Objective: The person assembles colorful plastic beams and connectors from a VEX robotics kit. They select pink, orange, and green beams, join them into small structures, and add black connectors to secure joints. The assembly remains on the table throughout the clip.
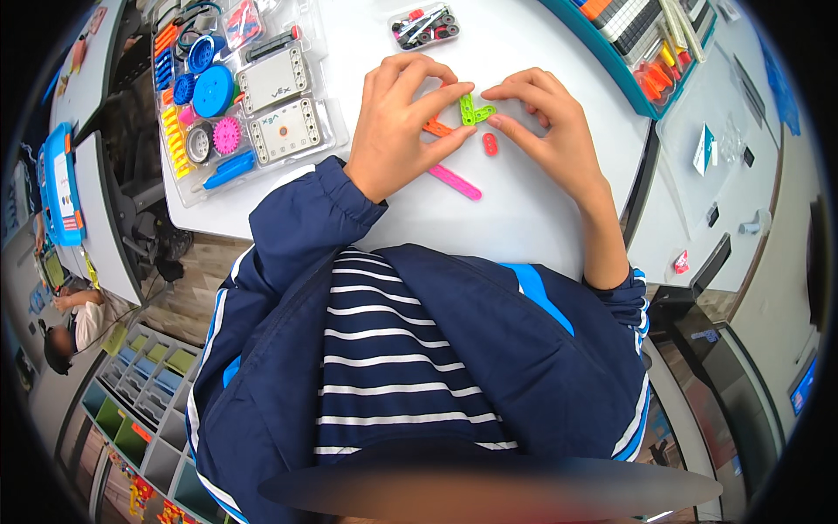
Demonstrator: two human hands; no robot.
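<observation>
Above the white table, a lime-green L-shaped connector (pixel 469 114) with holes sits between both hands. My left hand (pixel 397 122) pinches it, index finger at its upper end and thumb below. My right hand (pixel 550 131) has thumb and index finger curled around the connector's short right arm. Partly behind my left fingers is an orange piece (pixel 436 127). A small red two-hole piece (pixel 490 145) lies just below the connector. On the tabletop under my left hand, a pink flat bar (pixel 456 182) points toward the lower right.
A clear tray (pixel 327 131) at the left holds grey modules, wheels, gears and colored parts. A small clear box (pixel 425 26) of black and red pieces stands at the far side. A teal bin (pixel 642 96) occupies the far right corner. Another person (pixel 83 323) is at the left.
</observation>
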